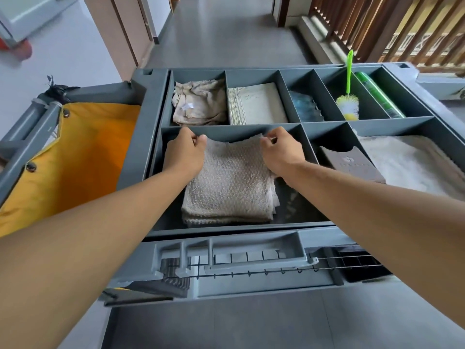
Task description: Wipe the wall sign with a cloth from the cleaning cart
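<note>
A stack of folded beige cloths [230, 187] lies in the near left compartment of the grey cleaning cart [151, 117]. My left hand [185, 149] pinches the far left corner of the top cloth. My right hand [281, 149] pinches its far right corner. The far edge of that cloth is lifted slightly off the stack between the two hands. No wall sign is in view.
A yellow bag [75, 157] hangs on the cart's left side. Other compartments hold crumpled cloths [198, 102], flat packets [259, 104], a blue item [304, 107], a green-handled brush [348, 96], a green spray can [380, 96], a grey box [352, 165] and a white towel [412, 165]. A corridor and wooden railing [377, 28] lie beyond.
</note>
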A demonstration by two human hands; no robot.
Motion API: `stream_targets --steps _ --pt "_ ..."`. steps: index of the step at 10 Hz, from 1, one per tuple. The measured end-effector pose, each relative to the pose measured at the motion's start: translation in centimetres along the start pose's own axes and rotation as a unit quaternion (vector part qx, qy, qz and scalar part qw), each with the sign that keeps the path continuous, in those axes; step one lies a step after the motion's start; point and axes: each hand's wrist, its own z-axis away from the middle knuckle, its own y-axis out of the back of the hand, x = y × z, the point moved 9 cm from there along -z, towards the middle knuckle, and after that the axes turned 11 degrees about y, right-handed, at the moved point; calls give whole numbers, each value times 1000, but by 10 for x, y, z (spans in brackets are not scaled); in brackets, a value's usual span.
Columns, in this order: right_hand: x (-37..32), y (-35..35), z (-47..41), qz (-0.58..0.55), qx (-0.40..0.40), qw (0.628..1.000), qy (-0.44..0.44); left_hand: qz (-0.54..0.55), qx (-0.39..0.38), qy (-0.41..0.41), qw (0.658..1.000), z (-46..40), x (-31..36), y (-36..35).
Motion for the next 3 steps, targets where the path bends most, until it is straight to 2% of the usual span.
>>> stream_targets --steps 2,3 --pt "-5 19 -2 99 24 994 48 -33 34 -55 997 6 9 15" --pt "-14 27 2 91 33 994 55 -11 30 -71 997 8 15 26"
